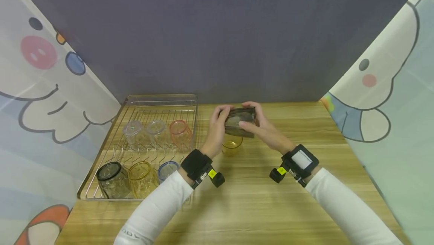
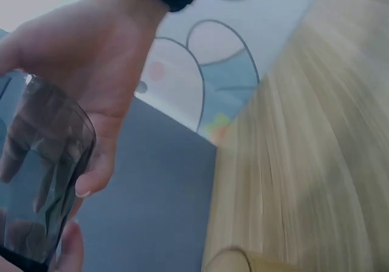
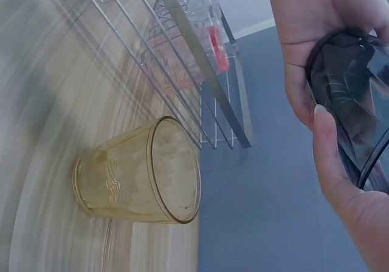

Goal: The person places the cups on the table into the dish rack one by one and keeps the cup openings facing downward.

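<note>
A dark grey transparent glass (image 1: 240, 121) is tipped on its side above the table, held between both hands. My left hand (image 1: 217, 128) grips its left end, thumb along the near side. At the other end my right hand (image 1: 268, 130) holds it, with the thumb laid across the side facing me. The right wrist view shows fingers of both hands around the dark glass (image 3: 346, 95). Just beneath, a yellow glass (image 3: 130, 171) stands upright on the table, mouth up, touched by neither hand; in the head view the dark glass and hands partly cover it.
A wire rack (image 1: 162, 96) stands at the left. Along its back are two clear glasses and a pink glass (image 1: 181, 132); along its front are a grey glass (image 1: 113, 181), a yellow one and a blue glass (image 1: 167, 169), partly hidden by my left arm. A dark wall rises behind.
</note>
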Demonstrator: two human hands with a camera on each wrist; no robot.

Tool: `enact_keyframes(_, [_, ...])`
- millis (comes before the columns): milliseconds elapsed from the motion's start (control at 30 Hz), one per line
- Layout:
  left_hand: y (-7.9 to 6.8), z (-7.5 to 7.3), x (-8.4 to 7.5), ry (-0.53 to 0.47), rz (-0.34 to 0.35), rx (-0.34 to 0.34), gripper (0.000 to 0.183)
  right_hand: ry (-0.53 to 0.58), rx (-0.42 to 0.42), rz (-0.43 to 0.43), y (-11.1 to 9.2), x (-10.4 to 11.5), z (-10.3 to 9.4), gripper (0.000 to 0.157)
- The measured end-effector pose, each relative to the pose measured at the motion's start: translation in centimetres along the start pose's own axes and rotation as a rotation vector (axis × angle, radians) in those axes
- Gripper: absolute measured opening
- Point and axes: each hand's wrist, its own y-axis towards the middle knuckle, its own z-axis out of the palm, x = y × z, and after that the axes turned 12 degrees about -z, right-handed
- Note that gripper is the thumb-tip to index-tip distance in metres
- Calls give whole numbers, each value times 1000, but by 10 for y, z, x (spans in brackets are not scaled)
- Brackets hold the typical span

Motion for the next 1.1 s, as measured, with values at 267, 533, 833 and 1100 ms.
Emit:
enact_keyframes(267, [1,-3,3,57,44,-58,33,-27,4,-13,-4,0,2,65])
enact_keyframes(533, [0,-11,-2,43,106,-83,34,-7,-44,-85,-9,2,-18,58])
enact_keyframes(833, [0,-35,-11,73,130,-132,31,-35,-117,-109,-17,-1,-43,56])
enact_keyframes(1100, [-1,-58,-20,36,112,-166,32,-66,-150,-107,-26,-4,-58,51])
